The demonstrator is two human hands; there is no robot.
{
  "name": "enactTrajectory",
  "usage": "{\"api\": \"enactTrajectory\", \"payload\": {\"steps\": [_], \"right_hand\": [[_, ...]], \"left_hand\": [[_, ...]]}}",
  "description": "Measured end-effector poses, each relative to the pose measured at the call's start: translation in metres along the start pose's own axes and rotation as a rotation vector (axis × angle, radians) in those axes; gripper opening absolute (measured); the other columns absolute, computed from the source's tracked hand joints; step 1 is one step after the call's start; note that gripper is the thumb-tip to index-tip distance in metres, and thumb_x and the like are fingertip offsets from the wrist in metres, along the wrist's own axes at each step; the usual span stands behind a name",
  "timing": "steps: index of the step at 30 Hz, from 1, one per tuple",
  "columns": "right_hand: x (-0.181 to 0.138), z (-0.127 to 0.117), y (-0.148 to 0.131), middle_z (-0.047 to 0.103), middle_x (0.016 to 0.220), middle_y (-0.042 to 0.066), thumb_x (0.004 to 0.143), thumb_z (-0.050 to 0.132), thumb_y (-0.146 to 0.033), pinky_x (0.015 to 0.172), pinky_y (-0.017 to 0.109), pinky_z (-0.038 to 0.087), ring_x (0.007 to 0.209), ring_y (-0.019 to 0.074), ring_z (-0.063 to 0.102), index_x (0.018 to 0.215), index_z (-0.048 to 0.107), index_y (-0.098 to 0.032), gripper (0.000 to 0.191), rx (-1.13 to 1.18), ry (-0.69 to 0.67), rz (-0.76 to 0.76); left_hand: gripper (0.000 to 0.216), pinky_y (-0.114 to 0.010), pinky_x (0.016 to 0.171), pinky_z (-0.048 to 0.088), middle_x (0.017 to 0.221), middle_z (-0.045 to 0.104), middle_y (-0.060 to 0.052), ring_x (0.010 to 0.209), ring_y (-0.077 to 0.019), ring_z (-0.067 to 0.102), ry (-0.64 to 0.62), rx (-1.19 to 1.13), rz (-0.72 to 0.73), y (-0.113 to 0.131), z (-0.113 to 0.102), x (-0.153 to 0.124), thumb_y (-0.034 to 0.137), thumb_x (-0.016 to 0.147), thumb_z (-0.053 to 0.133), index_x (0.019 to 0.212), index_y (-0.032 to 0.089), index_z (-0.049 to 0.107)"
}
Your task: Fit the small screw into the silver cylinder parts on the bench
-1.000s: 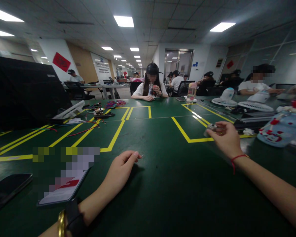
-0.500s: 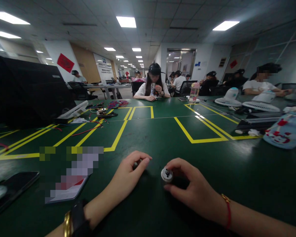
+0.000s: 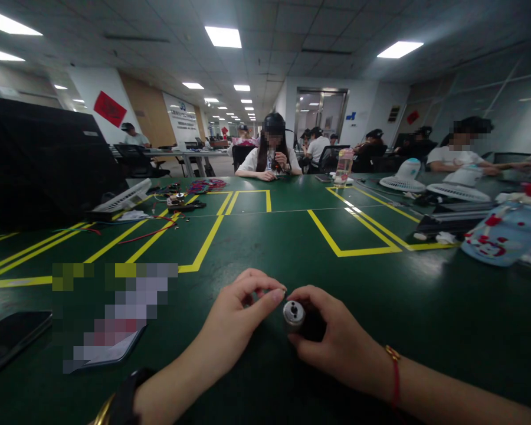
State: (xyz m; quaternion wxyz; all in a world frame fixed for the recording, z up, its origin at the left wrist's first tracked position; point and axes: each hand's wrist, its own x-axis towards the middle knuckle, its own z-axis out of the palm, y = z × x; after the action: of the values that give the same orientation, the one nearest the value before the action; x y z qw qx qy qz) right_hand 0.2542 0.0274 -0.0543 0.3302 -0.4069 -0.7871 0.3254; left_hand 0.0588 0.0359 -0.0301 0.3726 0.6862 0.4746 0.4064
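My right hand (image 3: pixel 336 342) grips a small silver, round motor-like part (image 3: pixel 294 314) just above the green table (image 3: pixel 265 248), its end face turned toward me. My left hand (image 3: pixel 241 310) is right beside it, thumb and forefinger pinched together near the part's left side. What the pinch holds is too small to make out. The two hands almost touch at the near middle of the table. A red string bracelet is on my right wrist, a dark watch and a gold bangle on my left.
Two phones (image 3: pixel 9 339) lie at the near left. Yellow tape rectangles (image 3: pixel 354 233) mark the table. Red wires and small parts (image 3: pixel 177 203) sit far left by a black monitor (image 3: pixel 39 165). White fan parts (image 3: pixel 458 190) and a blue bottle (image 3: pixel 500 233) stand at right. Other people sit across.
My right hand came back from the far right with the silver part and now holds it near the middle. My left hand lifted slightly and its pinched fingers closed in on the part.
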Motion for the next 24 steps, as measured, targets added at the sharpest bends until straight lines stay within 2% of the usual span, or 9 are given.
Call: {"api": "enactTrajectory", "payload": {"steps": [3,8,11,13,15,18,21,24], "right_hand": [[-0.003,-0.002,0.002,0.056,0.086,-0.001,0.067,0.059,-0.014,0.063,0.023,0.043,0.073,0.0096,0.052,0.096,0.048,-0.021,0.031,-0.084,0.046,0.022],[0.001,-0.008,0.003,0.055,0.08,-0.001,0.069,0.059,-0.019,0.06,0.022,0.044,0.068,0.0094,0.053,0.091,0.045,-0.02,0.026,-0.04,0.14,0.029],[0.017,-0.03,0.018,0.058,0.084,0.003,0.069,0.063,-0.026,0.066,0.025,0.048,0.074,0.012,0.058,0.094,0.044,-0.019,0.032,0.039,0.326,0.082],[0.03,-0.057,0.042,0.059,0.088,0.005,0.066,0.066,-0.03,0.068,0.028,0.049,0.076,0.0145,0.06,0.097,0.045,-0.017,0.04,0.022,0.49,0.149],[0.039,-0.092,0.073,0.06,0.089,0.007,0.063,0.067,-0.033,0.068,0.03,0.049,0.075,0.0158,0.06,0.1,0.047,-0.016,0.045,-0.117,0.667,0.234],[0.038,-0.147,0.124,0.06,0.093,0.008,0.06,0.066,-0.032,0.072,0.034,0.047,0.077,0.0178,0.058,0.099,0.051,-0.016,0.044,-0.425,0.886,0.356],[0.024,-0.186,0.16,0.058,0.089,0.011,0.058,0.065,-0.031,0.075,0.04,0.044,0.079,0.0219,0.056,0.09,0.055,-0.014,0.037,-0.533,0.953,0.425],[0.013,-0.201,0.175,0.057,0.085,0.014,0.057,0.065,-0.031,0.074,0.046,0.042,0.081,0.0274,0.054,0.087,0.056,-0.013,0.036,-0.54,0.945,0.431]], "left_hand": [[0.017,-0.032,0.077,0.041,0.089,0.057,-0.002,0.085,-0.0193,0.054,-0.018,0.076,0.017,-0.01,-0.003,-0.002,0.04,0.08,0.061,0.085,0.029,0.072],[0.012,-0.038,0.081,0.037,0.094,0.058,-0.002,0.092,-0.0236,0.05,-0.18,0.397,0.083,-0.021,0.001,-0.004,0.043,0.077,0.064,0.083,0.038,0.074],[0.012,-0.038,0.08,0.036,0.097,0.059,-0.001,0.093,-0.0246,0.05,-0.229,0.473,0.101,-0.02,0.002,-0.005,0.043,0.076,0.065,0.083,0.04,0.074],[0.016,-0.038,0.08,0.037,0.099,0.06,-0.002,0.094,-0.0251,0.051,-0.241,0.45,0.088,-0.019,0.0,-0.004,0.044,0.075,0.065,0.088,0.041,0.073],[0.023,-0.036,0.08,0.039,0.099,0.061,-0.003,0.094,-0.0244,0.052,-0.193,0.365,0.044,-0.02,-0.004,-0.002,0.044,0.077,0.062,0.097,0.038,0.071],[0.03,-0.033,0.076,0.042,0.098,0.064,-0.004,0.087,-0.0219,0.056,0.012,0.228,-0.056,-0.025,-0.017,0.005,0.044,0.083,0.051,0.1,0.028,0.069],[0.035,-0.03,0.067,0.043,0.088,0.067,-0.004,0.076,-0.0205,0.058,0.197,0.177,-0.15,-0.036,-0.03,0.012,0.046,0.082,0.049,0.099,0.022,0.068],[0.037,-0.028,0.061,0.042,0.08,0.066,-0.002,0.07,-0.0193,0.057,0.251,0.128,-0.191,-0.044,-0.036,0.016,0.048,0.08,0.051,0.099,0.02,0.066]]}}
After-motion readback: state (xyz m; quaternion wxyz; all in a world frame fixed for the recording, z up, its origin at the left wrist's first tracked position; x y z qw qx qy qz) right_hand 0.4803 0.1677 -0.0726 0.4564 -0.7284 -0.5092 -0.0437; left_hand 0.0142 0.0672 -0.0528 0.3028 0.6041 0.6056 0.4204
